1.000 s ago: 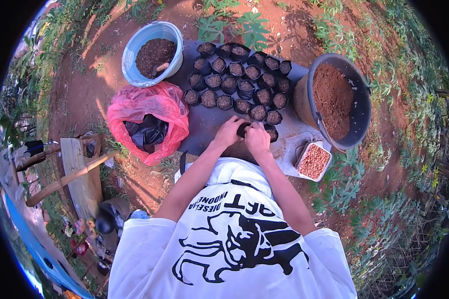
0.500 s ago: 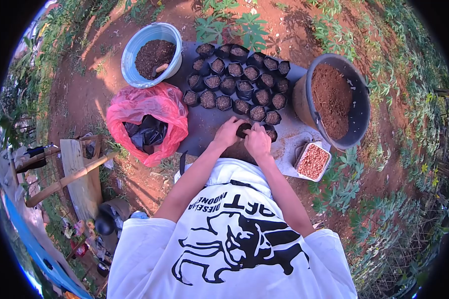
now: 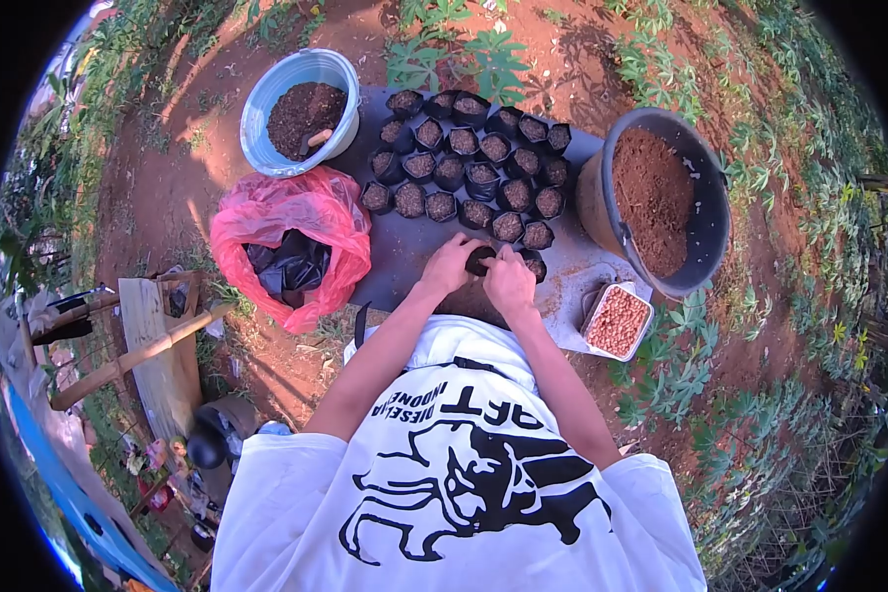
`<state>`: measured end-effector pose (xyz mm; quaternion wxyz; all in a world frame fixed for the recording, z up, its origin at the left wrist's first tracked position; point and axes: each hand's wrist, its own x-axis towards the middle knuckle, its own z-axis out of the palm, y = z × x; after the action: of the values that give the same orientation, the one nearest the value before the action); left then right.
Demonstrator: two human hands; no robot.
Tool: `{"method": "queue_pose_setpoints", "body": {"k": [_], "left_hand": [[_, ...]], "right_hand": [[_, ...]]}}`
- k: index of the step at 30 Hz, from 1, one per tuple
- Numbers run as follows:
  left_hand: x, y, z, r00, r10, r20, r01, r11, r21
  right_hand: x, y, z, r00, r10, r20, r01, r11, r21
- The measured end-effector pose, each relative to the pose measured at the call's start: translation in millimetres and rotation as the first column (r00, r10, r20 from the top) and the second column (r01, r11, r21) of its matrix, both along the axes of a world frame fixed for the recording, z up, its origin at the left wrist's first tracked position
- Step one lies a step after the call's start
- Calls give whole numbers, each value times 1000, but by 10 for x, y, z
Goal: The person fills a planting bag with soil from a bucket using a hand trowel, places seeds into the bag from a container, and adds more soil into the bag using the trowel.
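Note:
Close in front of my body, a black planting bag (image 3: 480, 260) stands between my two hands. My left hand (image 3: 450, 264) grips its left side with the fingers wrapped around it. At its right side, my right hand (image 3: 510, 281) has its fingers closed against the bag's rim; whether they pinch anything else is hidden. Another filled planting bag (image 3: 535, 264) stands just right of my right hand, partly covered by it. Beyond the hands, several black bags (image 3: 466, 140) filled with dark soil stand in rows on the grey table (image 3: 390, 268).
A light-blue bucket (image 3: 250, 123) of dark soil with a handled tool stands back left. Nearer is a pink plastic bag (image 3: 340, 242) holding black plastic. On the right are a large dark bucket (image 3: 602, 187) of reddish soil and a white container of pinkish seeds (image 3: 619, 321).
Both hands stay at the same planting bag, with only tiny finger shifts. The view has moved very slightly; nothing else visibly differs.

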<state>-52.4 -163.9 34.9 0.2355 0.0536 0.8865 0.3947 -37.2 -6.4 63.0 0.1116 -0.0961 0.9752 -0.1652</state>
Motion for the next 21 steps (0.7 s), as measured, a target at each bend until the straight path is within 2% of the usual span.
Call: {"method": "queue_pose_setpoints", "body": {"k": [4, 7, 10, 13, 17, 21], "left_hand": [[-10, -14, -16, 1000, -9, -9, 9, 1000, -9], [15, -18, -43, 1000, -12, -20, 12, 1000, 0], [13, -34, -58, 999, -19, -30, 19, 1000, -2], [19, -17, -67, 999, -30, -35, 30, 1000, -9], [-2, 13, 16, 1000, 7, 5, -7, 999, -43], [-3, -7, -9, 1000, -31, 1, 31, 998, -51]], "right_hand": [[-9, -5, 25, 1000, -1, -9, 1, 1000, -13], [-13, 0, 5, 995, 3, 100, -6, 1000, 26], [-7, 4, -13, 997, 0, 82, 0, 1000, 2], [12, 5, -13, 1000, 0, -8, 0, 1000, -6], [10, 5, -5, 1000, -14, -1, 14, 1000, -26], [14, 9, 9, 1000, -22, 6, 22, 999, -37]]}}
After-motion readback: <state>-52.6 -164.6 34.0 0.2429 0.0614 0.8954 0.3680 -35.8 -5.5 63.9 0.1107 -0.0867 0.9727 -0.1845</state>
